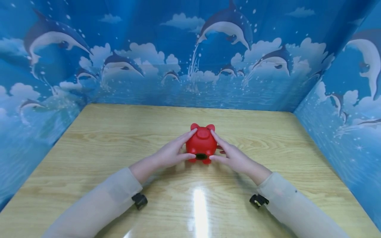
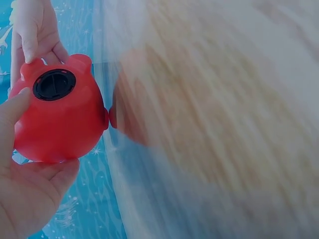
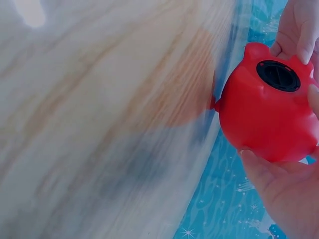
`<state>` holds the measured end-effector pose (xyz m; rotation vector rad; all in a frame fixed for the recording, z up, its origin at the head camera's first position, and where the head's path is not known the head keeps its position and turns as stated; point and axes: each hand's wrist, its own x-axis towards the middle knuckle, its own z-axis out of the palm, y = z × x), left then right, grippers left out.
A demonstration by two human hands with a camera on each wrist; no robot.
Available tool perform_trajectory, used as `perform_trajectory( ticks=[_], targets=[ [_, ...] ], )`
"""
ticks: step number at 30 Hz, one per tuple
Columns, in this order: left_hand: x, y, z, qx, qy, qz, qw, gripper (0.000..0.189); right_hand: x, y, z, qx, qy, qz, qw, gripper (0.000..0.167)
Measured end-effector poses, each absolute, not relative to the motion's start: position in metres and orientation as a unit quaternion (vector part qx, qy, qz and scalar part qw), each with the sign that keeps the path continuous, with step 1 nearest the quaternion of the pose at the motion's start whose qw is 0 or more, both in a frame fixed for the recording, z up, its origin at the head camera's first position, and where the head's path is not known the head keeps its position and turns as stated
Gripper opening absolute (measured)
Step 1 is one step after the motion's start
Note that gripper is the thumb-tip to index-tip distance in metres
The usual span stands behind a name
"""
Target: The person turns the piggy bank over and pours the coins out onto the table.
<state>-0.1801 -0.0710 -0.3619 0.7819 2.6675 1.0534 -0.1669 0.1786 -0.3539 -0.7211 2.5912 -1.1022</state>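
Note:
A red piggy bank sits near the middle of the table with its snout turned up and its ears on the far side. Its belly, with a round black plug, faces me. My left hand grips it from the left, thumb beside the plug and fingers along its side. From the right, my right hand holds it in the same way, thumb low near a foot. In the right wrist view the bank's body touches the tabletop, which mirrors it in red.
The wooden table has a glossy top with a bright light reflection in front. Blue dolphin-print curtains rise along its back and both sides. A small black camera sits at the left cuff, and another camera at the right.

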Motion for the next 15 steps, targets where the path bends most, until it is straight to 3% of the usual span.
perform_trajectory(
  ticks=[15],
  targets=[
    [-0.1811,-0.0738,-0.3569,0.222,0.878,0.408,0.119,0.079,-0.1689,0.1770,-0.3507,-0.226,0.880,-0.399,0.125,0.087]
  ],
)
